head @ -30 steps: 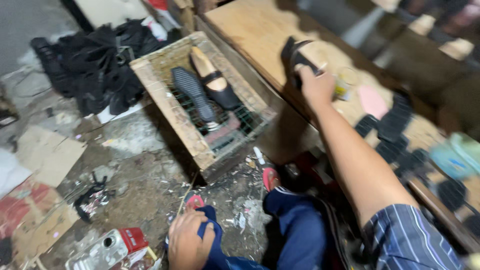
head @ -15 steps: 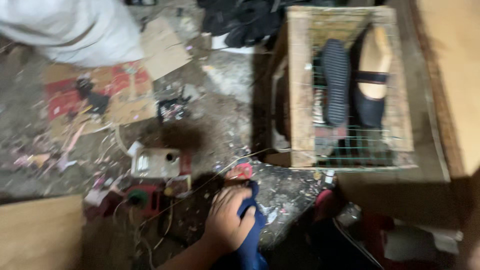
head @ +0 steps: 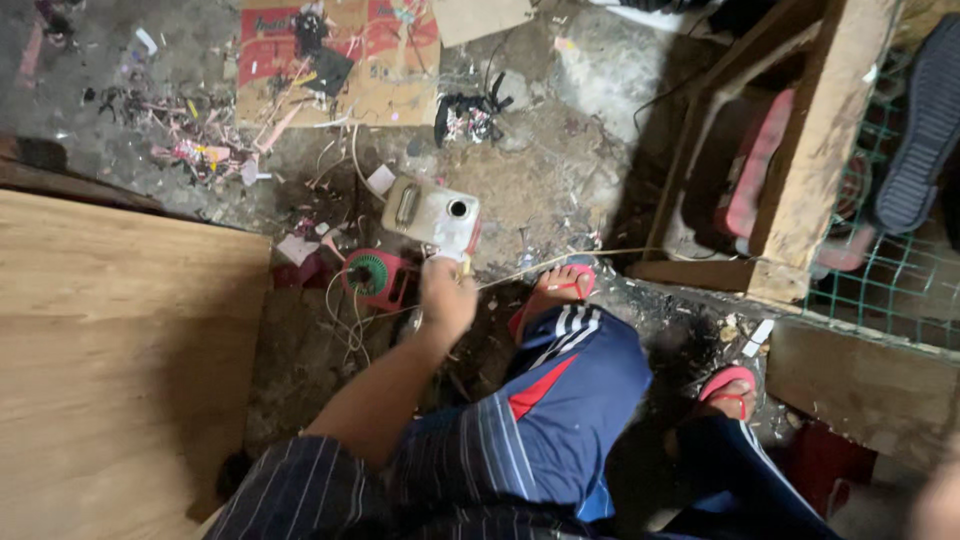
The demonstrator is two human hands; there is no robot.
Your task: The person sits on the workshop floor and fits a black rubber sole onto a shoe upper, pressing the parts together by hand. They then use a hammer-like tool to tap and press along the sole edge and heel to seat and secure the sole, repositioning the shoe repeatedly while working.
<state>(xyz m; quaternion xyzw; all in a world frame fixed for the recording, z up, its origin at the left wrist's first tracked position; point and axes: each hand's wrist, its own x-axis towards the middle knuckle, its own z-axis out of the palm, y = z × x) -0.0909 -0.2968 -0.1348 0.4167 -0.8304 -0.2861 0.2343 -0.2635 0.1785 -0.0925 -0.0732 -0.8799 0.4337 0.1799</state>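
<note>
My left hand point(head: 446, 295) reaches down to the floor in front of my knee. Its knuckles face up and the fingers curl under, so what they hold is hidden. It touches the near edge of a pale rectangular metal tin point(head: 430, 210) with a round opening. A red round device point(head: 373, 277) with loose cords lies just left of the hand. A thin pale strand point(head: 560, 262) runs from the hand to the right. A blurred skin-coloured patch point(head: 940, 505) at the bottom right corner may be my right hand.
A plywood board point(head: 120, 350) fills the left. At the right stands a wooden crate point(head: 820, 150) with green wire mesh, a dark shoe sole point(head: 920, 130) on it and a pink sole point(head: 755, 165) inside. My feet wear red flip-flops point(head: 728, 385). Scraps and red cardboard point(head: 340, 50) litter the floor.
The view has swung down and left. My left hand left the blue cloth at my knee and moved forward to the tin on the floor. My right hand dropped out of clear sight.
</note>
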